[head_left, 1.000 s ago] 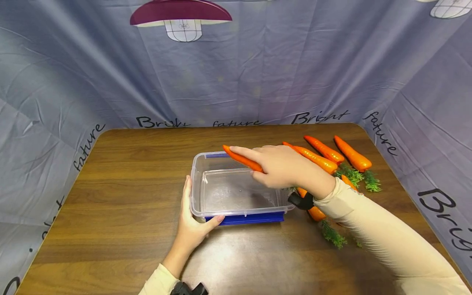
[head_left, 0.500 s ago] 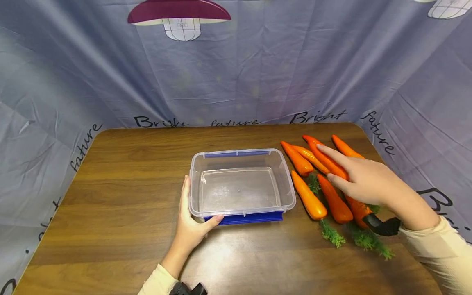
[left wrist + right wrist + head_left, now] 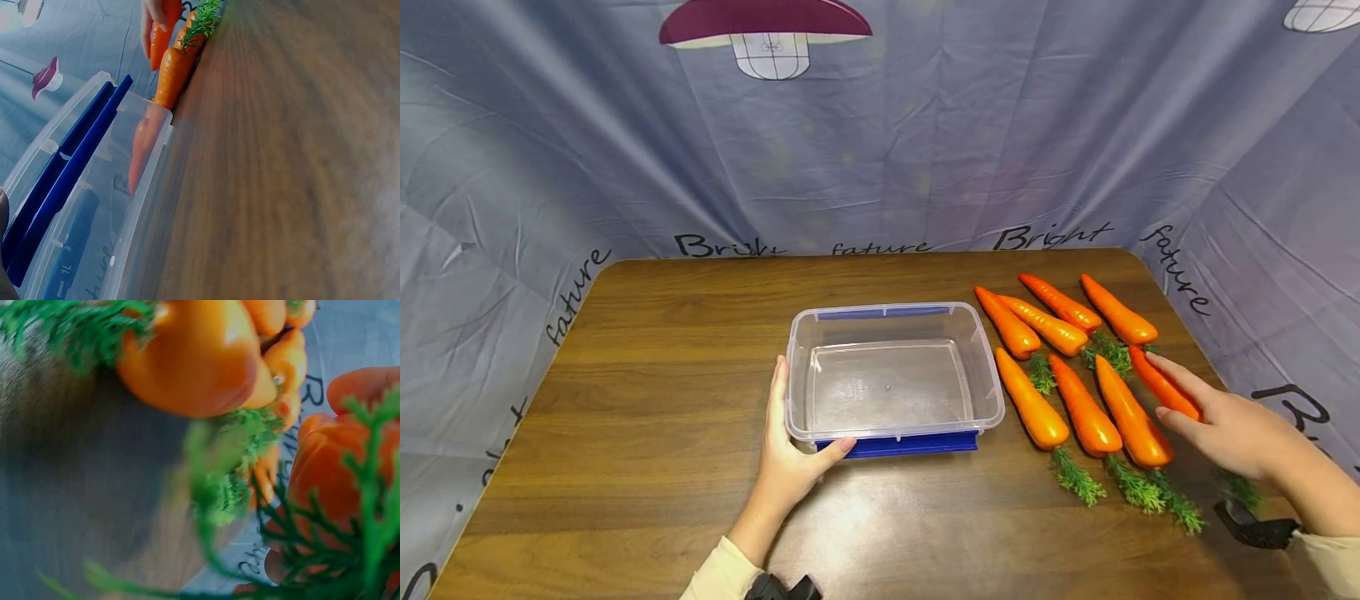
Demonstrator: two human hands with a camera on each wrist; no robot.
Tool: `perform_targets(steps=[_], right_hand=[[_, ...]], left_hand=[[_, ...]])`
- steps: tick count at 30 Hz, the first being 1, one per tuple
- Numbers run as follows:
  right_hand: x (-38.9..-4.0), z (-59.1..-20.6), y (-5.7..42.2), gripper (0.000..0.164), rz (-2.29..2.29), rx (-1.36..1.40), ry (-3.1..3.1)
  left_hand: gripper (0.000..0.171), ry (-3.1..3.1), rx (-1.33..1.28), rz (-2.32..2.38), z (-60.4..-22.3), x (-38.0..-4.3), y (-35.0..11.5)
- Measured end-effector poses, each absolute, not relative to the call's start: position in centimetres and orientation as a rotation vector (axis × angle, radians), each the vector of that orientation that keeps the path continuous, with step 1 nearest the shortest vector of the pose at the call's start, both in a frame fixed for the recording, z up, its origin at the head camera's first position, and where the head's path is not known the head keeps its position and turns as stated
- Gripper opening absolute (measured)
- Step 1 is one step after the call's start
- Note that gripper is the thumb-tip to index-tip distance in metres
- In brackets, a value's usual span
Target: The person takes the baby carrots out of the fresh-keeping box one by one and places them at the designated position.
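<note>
A clear plastic food container (image 3: 887, 383) with blue clips stands at the middle of the table. My left hand (image 3: 790, 467) grips its near left corner, thumb over the front clip and fingers along the left wall. To the far right, my right hand (image 3: 1240, 429) holds an orange carrot (image 3: 1163, 385) with its tip pointing away to the upper left. In the right wrist view, the fingers close around this carrot (image 3: 331, 472), partly behind its green leaves (image 3: 375, 487). Raised above the other carrots, the held carrot (image 3: 164, 37) also shows in the left wrist view.
Several carrots with green tops lie right of the container: a near row including one carrot (image 3: 1032, 400) close to its wall, and a back row including one carrot (image 3: 1118, 310) at the right. A printed curtain (image 3: 880, 150) surrounds the wooden table (image 3: 662, 375).
My right hand has carried the carrot from above the container, over the other carrots, to the right end of the near row. The left hand and the container have stayed put.
</note>
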State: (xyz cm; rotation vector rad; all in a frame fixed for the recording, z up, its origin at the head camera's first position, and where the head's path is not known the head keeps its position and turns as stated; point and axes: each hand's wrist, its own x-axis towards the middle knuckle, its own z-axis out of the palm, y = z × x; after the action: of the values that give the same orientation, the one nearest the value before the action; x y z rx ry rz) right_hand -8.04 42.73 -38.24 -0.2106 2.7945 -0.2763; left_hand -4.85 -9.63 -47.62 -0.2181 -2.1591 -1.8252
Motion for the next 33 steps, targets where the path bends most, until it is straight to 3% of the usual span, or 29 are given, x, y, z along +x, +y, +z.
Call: perform_targets(steps=[33], right_hand=[[-9.8, -41.9, 44.9, 0.070, -0.536, -0.174, 2.626]], left_hand=[[0.128, -2.183, -0.203, -1.797, -47.5, -4.8, -9.6]])
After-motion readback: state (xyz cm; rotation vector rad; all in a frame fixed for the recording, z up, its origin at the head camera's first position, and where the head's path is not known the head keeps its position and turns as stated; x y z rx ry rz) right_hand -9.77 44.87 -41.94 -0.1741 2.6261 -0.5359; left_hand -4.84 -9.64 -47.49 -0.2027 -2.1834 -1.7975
